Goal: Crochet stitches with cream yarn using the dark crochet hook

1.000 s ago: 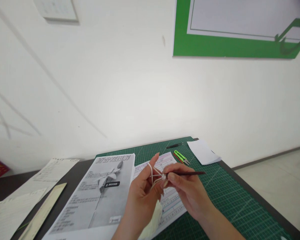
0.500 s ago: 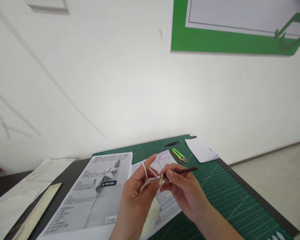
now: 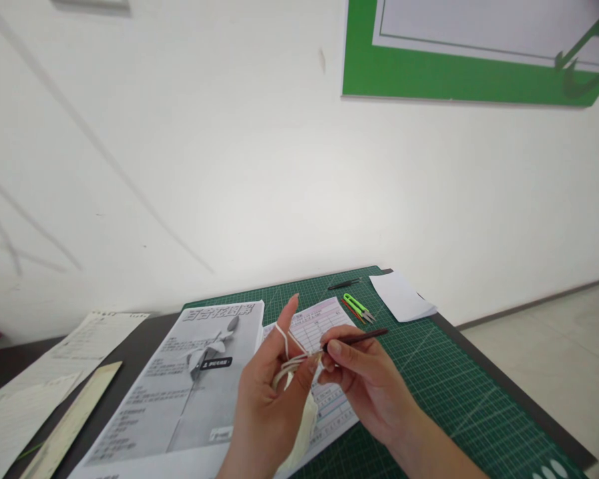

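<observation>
My left hand (image 3: pixel 272 392) pinches cream yarn (image 3: pixel 293 363) between thumb and fingers, and a strand loops over its raised index finger. In my right hand (image 3: pixel 362 372) is a crochet hook with a dark brown handle (image 3: pixel 364 336), held like a pen. Its tip meets the yarn at the left fingertips, where the stitches are too small to make out. Below the left hand, partly hidden by it, lies a pale cream ball of yarn (image 3: pixel 303 429) on a printed chart sheet (image 3: pixel 329 406).
Green thread snips (image 3: pixel 358 306) and dark tweezers (image 3: pixel 344 285) lie on the green cutting mat (image 3: pixel 459 379). White paper (image 3: pixel 402 297) is at the right. A printed flower sheet (image 3: pixel 180 386), a ruler (image 3: pixel 72 419) and written pages (image 3: pixel 54 359) are at the left. A wall (image 3: pixel 229 166) stands behind.
My left index finger has risen and straightened, lifting the yarn strand. The crochet hook has shifted slightly left with my right hand. The view has tilted a little.
</observation>
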`<move>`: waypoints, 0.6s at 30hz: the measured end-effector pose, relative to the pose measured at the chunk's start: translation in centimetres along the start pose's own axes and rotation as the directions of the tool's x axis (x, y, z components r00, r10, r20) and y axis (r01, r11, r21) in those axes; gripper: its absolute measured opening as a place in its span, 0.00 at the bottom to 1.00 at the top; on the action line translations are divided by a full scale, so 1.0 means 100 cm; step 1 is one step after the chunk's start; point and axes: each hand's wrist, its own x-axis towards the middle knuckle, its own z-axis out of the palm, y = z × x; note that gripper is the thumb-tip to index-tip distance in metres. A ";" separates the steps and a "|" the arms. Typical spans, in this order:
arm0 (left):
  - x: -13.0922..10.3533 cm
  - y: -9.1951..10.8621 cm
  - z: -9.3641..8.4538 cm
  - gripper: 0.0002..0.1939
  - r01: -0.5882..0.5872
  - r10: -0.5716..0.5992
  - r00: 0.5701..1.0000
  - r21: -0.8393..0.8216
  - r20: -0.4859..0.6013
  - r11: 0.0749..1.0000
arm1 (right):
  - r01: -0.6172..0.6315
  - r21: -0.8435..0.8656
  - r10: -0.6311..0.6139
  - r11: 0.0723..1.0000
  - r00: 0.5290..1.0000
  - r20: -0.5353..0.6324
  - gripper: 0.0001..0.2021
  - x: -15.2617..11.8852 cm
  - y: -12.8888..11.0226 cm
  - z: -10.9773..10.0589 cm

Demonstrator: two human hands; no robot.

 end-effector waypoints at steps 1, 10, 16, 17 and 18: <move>0.000 0.000 -0.001 0.30 -0.020 0.020 1.000 0.038 0.000 0.999 | -0.002 -0.001 0.002 1.000 1.000 -0.001 0.07 0.000 0.000 0.000; 0.004 0.002 -0.005 0.19 -0.023 0.021 0.999 0.052 0.043 0.998 | 0.051 -0.043 -0.051 0.998 0.999 0.006 0.09 0.002 -0.001 -0.001; 0.003 0.005 -0.003 0.28 0.056 -0.050 0.996 -0.073 0.076 0.996 | 0.054 0.011 -0.053 0.999 0.999 -0.006 0.07 0.003 0.000 -0.001; 0.002 0.005 -0.003 0.27 0.066 -0.060 0.995 -0.086 0.077 0.994 | 0.050 0.030 -0.049 0.998 0.999 -0.004 0.07 0.002 0.000 -0.001; 0.002 0.006 -0.002 0.27 0.081 -0.073 0.994 -0.094 0.080 0.992 | 0.043 0.051 -0.043 0.998 0.999 -0.001 0.06 0.002 0.000 -0.001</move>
